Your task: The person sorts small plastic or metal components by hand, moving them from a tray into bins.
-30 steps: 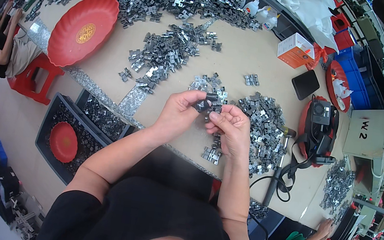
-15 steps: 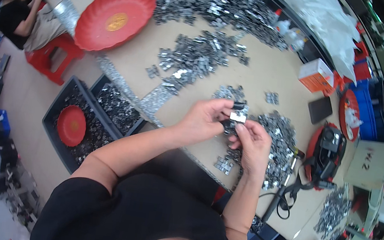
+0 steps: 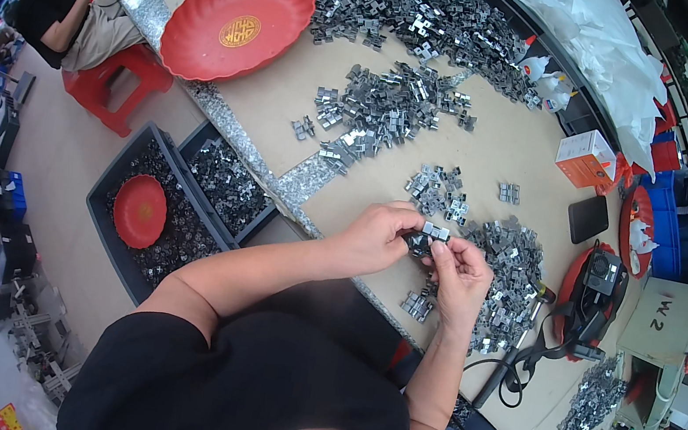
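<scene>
Metal piece point(image 3: 437, 232): it is sitting between the left hand point(image 3: 378, 238) and the right hand point(image 3: 464, 276), over the near part of the table point(image 3: 478, 151); its silver face is shining upward, and something dark is showing just under it, too small to tell clearly.
Left hand: the thumb and finger are pinching the piece from the left side.
Right hand: the thumb and fingers are grasping the same piece from the right side.
Near heap point(image 3: 514, 285): many similar pieces are lying just beside the right hand.
Small group point(image 3: 434, 195): some pieces are resting beyond the hands.
Middle heap point(image 3: 395, 114): more pieces are spreading across the table, farther away.
Far heap point(image 3: 419, 13): the largest heap is covering the far side.
Red tray point(image 3: 282, 5): it is standing at the left edge of the table.
Bin point(image 3: 107, 178): it is standing below the table, at the left, and a red plate point(image 3: 126, 220) is lying on the dark parts inside.
Right side: a white and orange box point(image 3: 586, 158) is standing near a black flat object point(image 3: 588, 219).
Co-worker point(image 3: 52, 11): this person is sitting on a red stool point(image 3: 121, 84), at the upper left.
</scene>
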`<state>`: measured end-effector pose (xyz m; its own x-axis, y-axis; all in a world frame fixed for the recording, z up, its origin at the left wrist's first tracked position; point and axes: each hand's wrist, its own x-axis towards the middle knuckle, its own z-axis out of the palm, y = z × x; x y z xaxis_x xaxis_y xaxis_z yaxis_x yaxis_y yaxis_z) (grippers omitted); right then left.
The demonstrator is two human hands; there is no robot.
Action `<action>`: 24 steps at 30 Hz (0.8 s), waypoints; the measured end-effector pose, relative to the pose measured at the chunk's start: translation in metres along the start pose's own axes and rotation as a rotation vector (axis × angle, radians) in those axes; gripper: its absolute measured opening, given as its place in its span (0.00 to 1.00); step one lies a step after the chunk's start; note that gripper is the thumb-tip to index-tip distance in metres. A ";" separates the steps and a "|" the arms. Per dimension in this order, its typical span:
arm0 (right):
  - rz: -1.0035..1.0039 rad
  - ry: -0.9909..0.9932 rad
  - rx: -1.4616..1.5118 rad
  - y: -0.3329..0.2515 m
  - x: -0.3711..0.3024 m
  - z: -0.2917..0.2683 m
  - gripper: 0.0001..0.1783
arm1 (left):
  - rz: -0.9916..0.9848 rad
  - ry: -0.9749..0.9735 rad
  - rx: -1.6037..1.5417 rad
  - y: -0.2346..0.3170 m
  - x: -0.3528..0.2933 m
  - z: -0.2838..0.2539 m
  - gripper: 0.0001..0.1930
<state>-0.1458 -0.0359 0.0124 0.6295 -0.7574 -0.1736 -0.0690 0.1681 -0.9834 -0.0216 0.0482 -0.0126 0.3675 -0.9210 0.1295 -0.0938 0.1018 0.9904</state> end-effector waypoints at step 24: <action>-0.121 0.150 -1.295 -0.025 0.050 -0.004 0.15 | 0.273 0.153 0.958 -0.005 -0.014 -0.117 0.20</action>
<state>-0.1153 -0.0807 0.0284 0.5982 -0.8013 -0.0028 -0.7607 -0.5668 -0.3164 0.0816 0.1046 -0.0135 0.3309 -0.8465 0.4171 -0.8720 -0.1053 0.4781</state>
